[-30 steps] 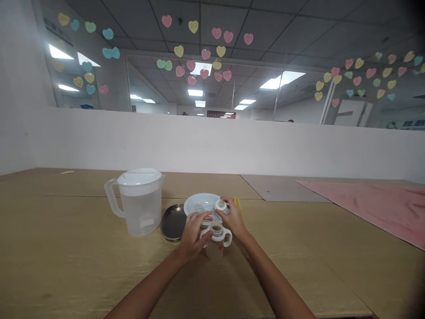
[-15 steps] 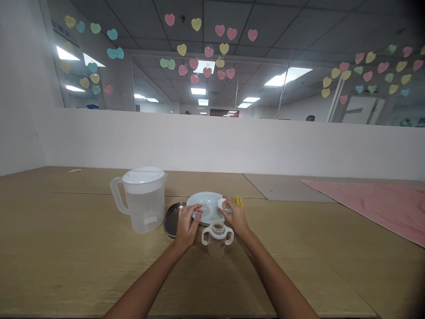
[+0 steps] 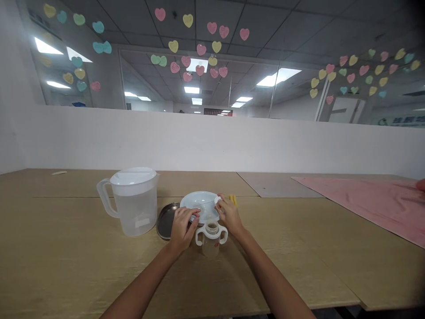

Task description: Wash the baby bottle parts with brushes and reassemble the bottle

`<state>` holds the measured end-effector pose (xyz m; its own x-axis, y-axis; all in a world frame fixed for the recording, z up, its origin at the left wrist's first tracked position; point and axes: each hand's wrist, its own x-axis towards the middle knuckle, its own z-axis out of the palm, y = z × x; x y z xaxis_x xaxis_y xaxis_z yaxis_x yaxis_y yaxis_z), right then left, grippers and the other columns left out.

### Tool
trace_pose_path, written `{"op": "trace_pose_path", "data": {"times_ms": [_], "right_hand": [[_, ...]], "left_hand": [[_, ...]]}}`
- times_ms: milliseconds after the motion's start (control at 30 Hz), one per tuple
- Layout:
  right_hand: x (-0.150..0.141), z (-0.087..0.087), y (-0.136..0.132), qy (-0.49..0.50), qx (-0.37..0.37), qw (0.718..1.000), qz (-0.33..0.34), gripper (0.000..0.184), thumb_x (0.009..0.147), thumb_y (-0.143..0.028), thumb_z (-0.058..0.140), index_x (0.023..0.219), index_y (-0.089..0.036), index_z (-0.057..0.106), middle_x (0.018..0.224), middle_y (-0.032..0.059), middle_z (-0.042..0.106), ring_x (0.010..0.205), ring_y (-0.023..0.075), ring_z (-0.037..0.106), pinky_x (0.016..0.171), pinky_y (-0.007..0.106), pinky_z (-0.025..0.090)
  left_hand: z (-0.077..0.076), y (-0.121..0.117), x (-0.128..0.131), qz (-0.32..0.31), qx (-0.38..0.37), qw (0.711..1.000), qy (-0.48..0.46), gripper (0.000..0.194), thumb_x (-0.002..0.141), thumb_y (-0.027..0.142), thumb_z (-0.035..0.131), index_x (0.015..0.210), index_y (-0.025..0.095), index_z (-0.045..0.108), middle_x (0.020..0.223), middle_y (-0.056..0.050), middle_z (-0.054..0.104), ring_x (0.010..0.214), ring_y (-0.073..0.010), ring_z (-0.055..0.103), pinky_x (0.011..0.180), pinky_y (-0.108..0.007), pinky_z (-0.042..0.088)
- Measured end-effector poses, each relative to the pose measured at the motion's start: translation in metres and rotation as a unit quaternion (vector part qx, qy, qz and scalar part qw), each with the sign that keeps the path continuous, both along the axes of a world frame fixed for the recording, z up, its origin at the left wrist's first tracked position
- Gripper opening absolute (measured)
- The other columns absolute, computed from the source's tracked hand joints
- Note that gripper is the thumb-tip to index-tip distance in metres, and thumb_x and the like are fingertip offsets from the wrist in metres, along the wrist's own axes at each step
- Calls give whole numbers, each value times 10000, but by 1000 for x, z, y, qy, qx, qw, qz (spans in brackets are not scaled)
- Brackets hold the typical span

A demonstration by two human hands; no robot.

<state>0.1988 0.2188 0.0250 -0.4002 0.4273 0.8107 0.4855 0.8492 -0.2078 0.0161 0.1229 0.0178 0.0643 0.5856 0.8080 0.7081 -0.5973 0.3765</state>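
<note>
My right hand (image 3: 229, 216) pinches a small white bottle collar (image 3: 218, 200) above the right side of a white plate (image 3: 191, 198). A clear part shows beneath its fingers, mostly hidden. Over the plate's near left edge, my left hand (image 3: 182, 225) has its fingers bent forward and the thumb apart from them, with nothing visible held. Just behind those fingertips a clear domed cap (image 3: 200, 207) rests on the plate. In front of the plate a baby bottle (image 3: 211, 246) with two white handles stands upright, its mouth uncovered, between my wrists.
A lidded clear pitcher (image 3: 137, 212) holding clear liquid stands at left. Next to it lies a dark metal tray (image 3: 163, 221), partly behind my left hand. Yellow pieces (image 3: 233, 200) sit beyond my right hand. Pink cloth (image 3: 358, 199) covers the right side, where another person's fingers (image 3: 421, 184) show.
The view has swung slightly right. My right hand has turned the white collar, so less of it shows. My left fingertips have shifted slightly toward me relative to the clear cap.
</note>
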Motion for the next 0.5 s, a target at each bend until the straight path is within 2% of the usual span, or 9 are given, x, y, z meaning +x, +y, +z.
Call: {"op": "trace_pose_path", "data": {"times_ms": [167,233,367,500], "right_hand": [[2,-1,0,-41,26,997,-55,294,701,13,395,809,-169,600,1128,119,494,1061,216,437,873,359,394],[1,-2,1,-76,30,993,-81,397,702,17,403,931,-209,636,1142,101,494,1085,232,407,906,396,364],[0,-2,2,-136,7,985,-104,561,718,-52,491,1201,-334,532,1145,77,525,1076,263,400,926,446,334],[1,1,-1,-98,-37,991,-81,586,743,-112,491,1303,-270,425,1240,110,454,1112,257,410,948,435,336]], "left_hand": [[-1,-2,1,-15,1,998,64,270,878,293,359,1028,190,559,858,-48,638,865,-190,539,919,-402,312],[-2,-1,1,-17,7,996,89,263,873,276,370,1050,191,546,865,-49,637,856,-186,543,938,-411,298],[-2,1,-2,-9,28,994,105,270,863,259,387,1087,188,520,869,-43,635,854,-182,549,944,-402,299],[-1,3,-8,43,59,994,87,291,863,251,380,1128,188,483,949,-61,619,917,-200,534,937,-399,304]]}}
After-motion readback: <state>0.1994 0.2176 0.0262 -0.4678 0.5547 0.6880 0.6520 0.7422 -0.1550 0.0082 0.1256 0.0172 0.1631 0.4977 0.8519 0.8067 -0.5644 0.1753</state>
